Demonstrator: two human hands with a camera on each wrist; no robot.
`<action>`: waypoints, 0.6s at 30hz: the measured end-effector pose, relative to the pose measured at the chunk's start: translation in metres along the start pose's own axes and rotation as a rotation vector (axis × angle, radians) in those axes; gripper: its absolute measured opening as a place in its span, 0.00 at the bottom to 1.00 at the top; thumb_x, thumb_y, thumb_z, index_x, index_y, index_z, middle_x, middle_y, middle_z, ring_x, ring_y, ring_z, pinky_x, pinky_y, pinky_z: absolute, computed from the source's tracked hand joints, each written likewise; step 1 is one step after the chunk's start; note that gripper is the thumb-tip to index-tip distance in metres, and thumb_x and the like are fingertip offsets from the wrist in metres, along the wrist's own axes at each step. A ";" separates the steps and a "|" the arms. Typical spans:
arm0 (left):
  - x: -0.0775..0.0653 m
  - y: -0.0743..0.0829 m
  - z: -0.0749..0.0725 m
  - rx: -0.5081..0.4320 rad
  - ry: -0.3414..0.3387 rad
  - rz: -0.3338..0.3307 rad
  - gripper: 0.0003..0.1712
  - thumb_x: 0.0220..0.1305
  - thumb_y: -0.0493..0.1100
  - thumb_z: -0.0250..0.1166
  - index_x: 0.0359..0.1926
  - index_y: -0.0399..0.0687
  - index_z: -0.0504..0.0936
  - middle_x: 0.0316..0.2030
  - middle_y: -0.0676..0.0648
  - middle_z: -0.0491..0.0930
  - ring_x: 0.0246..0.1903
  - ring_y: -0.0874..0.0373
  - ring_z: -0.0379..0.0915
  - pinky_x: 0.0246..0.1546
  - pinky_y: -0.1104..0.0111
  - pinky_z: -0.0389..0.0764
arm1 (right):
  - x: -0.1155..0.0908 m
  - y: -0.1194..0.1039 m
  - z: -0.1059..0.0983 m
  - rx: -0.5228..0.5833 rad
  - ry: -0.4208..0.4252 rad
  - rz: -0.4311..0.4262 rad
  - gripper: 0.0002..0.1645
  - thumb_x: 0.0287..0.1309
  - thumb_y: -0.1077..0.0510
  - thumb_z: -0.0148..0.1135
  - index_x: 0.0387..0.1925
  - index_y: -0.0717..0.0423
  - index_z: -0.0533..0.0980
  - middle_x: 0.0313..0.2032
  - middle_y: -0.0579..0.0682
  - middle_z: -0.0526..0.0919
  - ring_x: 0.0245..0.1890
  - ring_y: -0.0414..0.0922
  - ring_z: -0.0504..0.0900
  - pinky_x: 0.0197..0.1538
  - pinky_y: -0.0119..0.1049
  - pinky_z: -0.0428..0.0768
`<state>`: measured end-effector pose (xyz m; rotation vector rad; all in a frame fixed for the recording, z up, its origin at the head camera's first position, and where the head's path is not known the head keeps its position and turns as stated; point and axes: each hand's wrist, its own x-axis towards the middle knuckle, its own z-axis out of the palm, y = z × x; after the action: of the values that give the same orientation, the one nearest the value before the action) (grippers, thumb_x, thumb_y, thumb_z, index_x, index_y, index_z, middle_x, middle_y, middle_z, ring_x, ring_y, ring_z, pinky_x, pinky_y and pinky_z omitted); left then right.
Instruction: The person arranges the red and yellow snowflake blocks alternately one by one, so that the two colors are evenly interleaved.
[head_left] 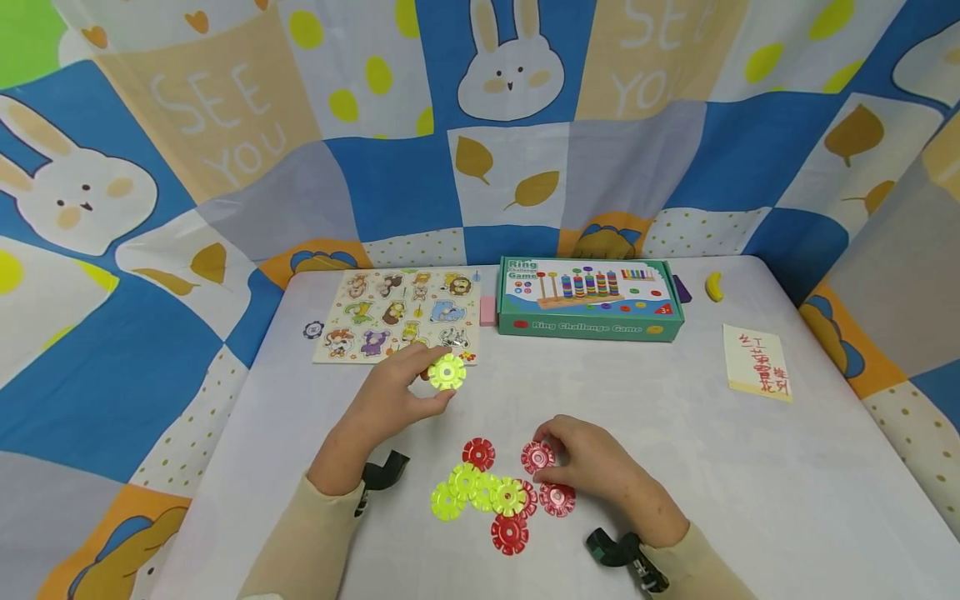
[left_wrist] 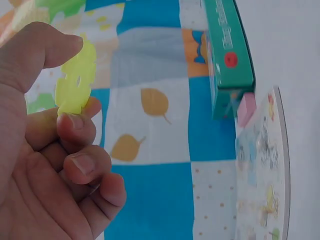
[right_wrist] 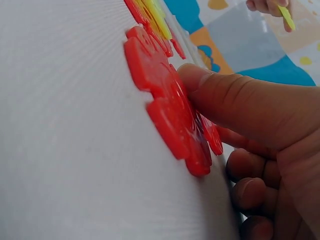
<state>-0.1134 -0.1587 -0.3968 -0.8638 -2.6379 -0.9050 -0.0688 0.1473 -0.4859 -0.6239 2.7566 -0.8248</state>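
My left hand [head_left: 390, 396] is raised above the table and pinches a yellow notched plastic disc [head_left: 447, 372] between thumb and fingers. In the left wrist view that yellow disc [left_wrist: 77, 80] stands nearly edge-on, with the other fingers curled below it. Lower and to the right, my right hand [head_left: 600, 467] has its thumb and index finger at opposite edges of a red notched disc [head_left: 537, 457]. Close to that thumb lies another red disc [head_left: 557, 499]. Several yellow discs [head_left: 447, 502] overlap in a row to the left, with more red discs [head_left: 510, 534] around them.
An animal puzzle board [head_left: 397, 317] lies at the back left, with a small dark-patterned disc [head_left: 313, 330] beside it. A green Ring Challenge Game box [head_left: 590, 327] stands at the back. Further right are a toy banana [head_left: 714, 287] and a handwritten note [head_left: 757, 362].
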 end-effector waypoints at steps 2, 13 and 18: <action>0.000 -0.006 -0.003 -0.012 0.008 -0.040 0.31 0.51 0.48 0.72 0.57 0.49 0.77 0.30 0.57 0.69 0.31 0.63 0.64 0.27 0.71 0.71 | 0.000 0.000 0.000 -0.005 0.004 -0.008 0.28 0.36 0.36 0.75 0.40 0.40 0.77 0.27 0.34 0.71 0.28 0.34 0.69 0.31 0.31 0.70; 0.002 -0.033 -0.003 -0.093 -0.033 -0.267 0.32 0.52 0.49 0.71 0.59 0.49 0.76 0.16 0.51 0.59 0.19 0.60 0.55 0.21 0.68 0.62 | 0.000 0.000 -0.001 0.012 0.004 -0.003 0.28 0.36 0.37 0.75 0.41 0.39 0.76 0.27 0.34 0.71 0.28 0.35 0.69 0.32 0.30 0.71; 0.002 -0.050 0.004 -0.122 -0.064 -0.321 0.32 0.53 0.49 0.71 0.59 0.46 0.76 0.12 0.54 0.55 0.14 0.61 0.50 0.18 0.67 0.60 | -0.001 0.001 -0.001 0.013 0.005 -0.012 0.27 0.37 0.36 0.74 0.40 0.38 0.76 0.26 0.35 0.71 0.27 0.35 0.69 0.31 0.31 0.70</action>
<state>-0.1444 -0.1873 -0.4233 -0.5072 -2.8538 -1.1408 -0.0686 0.1489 -0.4857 -0.6372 2.7524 -0.8474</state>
